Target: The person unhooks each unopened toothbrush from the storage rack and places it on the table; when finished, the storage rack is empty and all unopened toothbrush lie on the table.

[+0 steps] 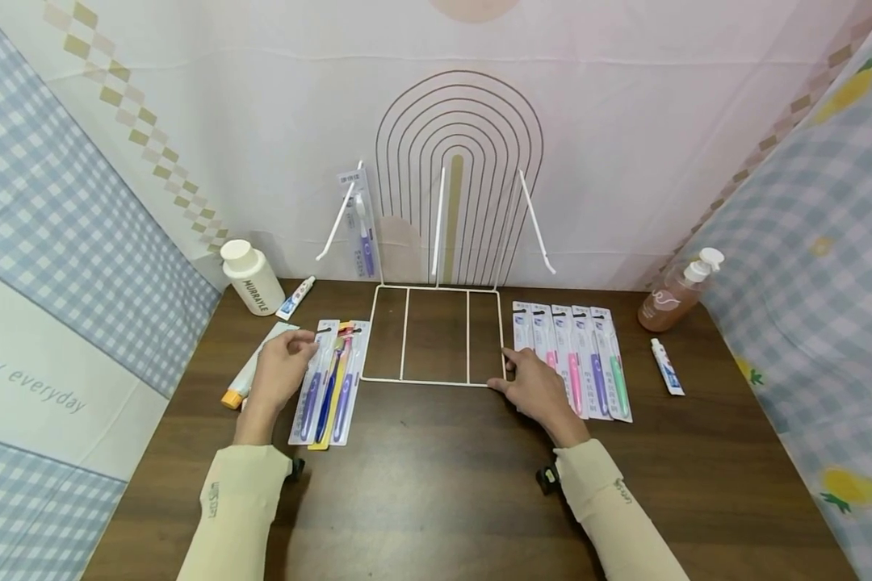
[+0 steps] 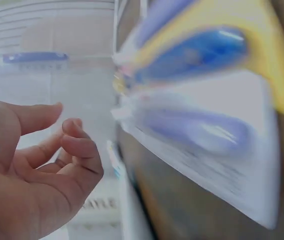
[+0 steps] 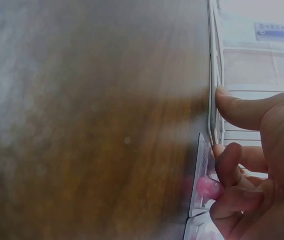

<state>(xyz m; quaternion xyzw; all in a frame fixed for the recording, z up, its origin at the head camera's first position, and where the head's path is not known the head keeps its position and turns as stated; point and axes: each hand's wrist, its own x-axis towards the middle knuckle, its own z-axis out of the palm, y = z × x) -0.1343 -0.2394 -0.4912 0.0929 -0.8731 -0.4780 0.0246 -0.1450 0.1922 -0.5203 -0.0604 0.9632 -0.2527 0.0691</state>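
A white wire display rack [image 1: 436, 382] stands on the table against the backdrop, with three prongs jutting forward. One packaged purple toothbrush [image 1: 366, 242] hangs on its left prong. My right hand [image 1: 534, 387] holds the front right corner of the rack's base, thumb and forefinger on the wire, as the right wrist view also shows. Loosely curled and holding nothing, my left hand [image 1: 282, 367] hovers beside the left group of toothbrush packs. That group has a purple toothbrush pack [image 1: 311, 395], a yellow-backed pack with a blue toothbrush [image 1: 329, 395] and another purple one [image 1: 345, 395].
Several toothbrush packs [image 1: 597, 379] lie side by side right of the rack. On the left are a white bottle [image 1: 256, 282], a small toothpaste tube [image 1: 295, 297] and an orange-capped tube [image 1: 250, 375]. A pump bottle [image 1: 670, 298] and another small tube [image 1: 667, 367] are at right.
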